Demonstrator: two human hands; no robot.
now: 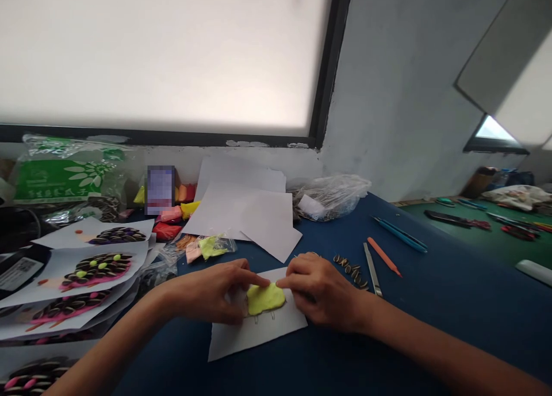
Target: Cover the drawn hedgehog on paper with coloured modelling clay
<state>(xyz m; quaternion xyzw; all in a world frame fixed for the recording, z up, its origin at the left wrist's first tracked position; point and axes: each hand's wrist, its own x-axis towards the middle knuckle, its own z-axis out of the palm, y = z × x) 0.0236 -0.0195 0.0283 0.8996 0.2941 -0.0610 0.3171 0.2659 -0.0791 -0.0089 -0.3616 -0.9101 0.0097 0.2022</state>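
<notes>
A flattened patch of bright yellow modelling clay (265,299) lies on a white sheet of paper (241,344), over a pencil outline with two small legs showing below. My left hand (215,292) reaches in from the left. Its index fingertip presses the clay's top edge, and its thumb is apart, low beside the clay's left side. From the right, my right hand (321,289) touches the upper right edge with its index fingertip. The other fingers of that hand are bent, with a gap below the index finger. Neither hand grips anything.
Sunflower seeds (351,269), a metal craft blade (373,269), an orange pen-like tool (384,257) and blue tweezers (401,235) lie to the right. Finished seed pictures (99,266) are stacked left. Behind are clay packets (211,246), blank sheets (241,206) and a plastic bag (332,195).
</notes>
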